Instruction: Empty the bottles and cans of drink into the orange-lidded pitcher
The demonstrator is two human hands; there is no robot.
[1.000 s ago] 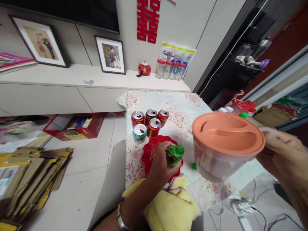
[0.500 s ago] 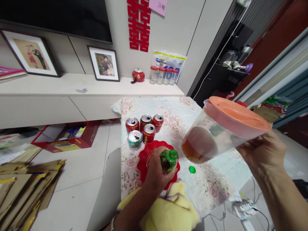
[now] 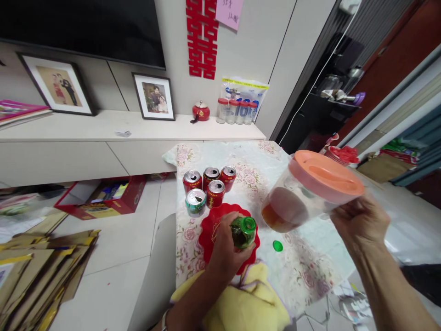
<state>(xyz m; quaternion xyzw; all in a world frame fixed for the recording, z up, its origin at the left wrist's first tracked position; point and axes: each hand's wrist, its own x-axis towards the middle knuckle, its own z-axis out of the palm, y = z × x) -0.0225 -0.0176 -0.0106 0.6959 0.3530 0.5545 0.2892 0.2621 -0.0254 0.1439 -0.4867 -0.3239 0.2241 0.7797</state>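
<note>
My left hand (image 3: 225, 250) grips the open green bottle (image 3: 244, 231) on a red plate (image 3: 206, 230). My right hand (image 3: 360, 223) holds the jug (image 3: 310, 193) tilted just right of the bottle, with brown liquid in its base. No pour yet, and the narrow mouth demands exact aim.

Green bottle (image 3: 244, 230) body hidden by left hand (image 3: 223, 250); labels on cans (image 3: 206, 186) unreadable

A home living room: a dark television (image 3: 86, 27) hangs on the far wall above a long low cabinet (image 3: 103, 138) bearing framed portraits (image 3: 153, 96), beside a red paper wall decoration (image 3: 201, 37). A floral cloth (image 3: 255, 170) covers the worktop, and flattened cardboard (image 3: 37, 271) lies on the tiled floor at near left.
</note>
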